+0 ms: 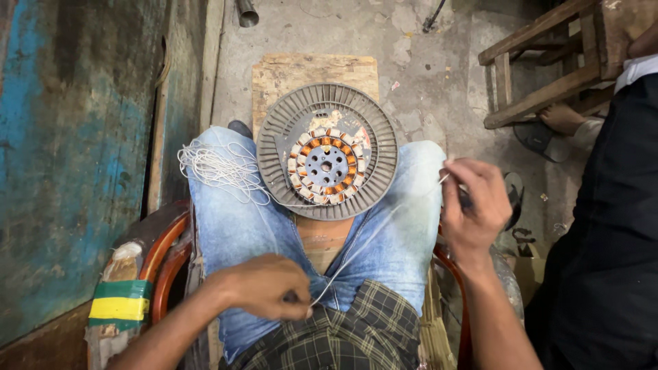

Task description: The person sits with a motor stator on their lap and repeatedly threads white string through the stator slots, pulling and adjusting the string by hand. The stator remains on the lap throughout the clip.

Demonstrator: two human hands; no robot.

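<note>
Head view: my left hand (264,286) and right hand (473,205) pinch the white cord (373,236), stretched taut diagonally between them, below the stator (327,164).

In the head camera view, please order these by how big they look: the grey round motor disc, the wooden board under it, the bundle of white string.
1. Grey round motor disc
2. Wooden board, though the disc hides part of it
3. Bundle of white string

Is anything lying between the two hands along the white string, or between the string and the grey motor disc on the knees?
Nothing visible does. The white string runs taut and free from the left hand up to the right hand, over the jeans only. The motor disc sits just above it, unobstructed.
</note>
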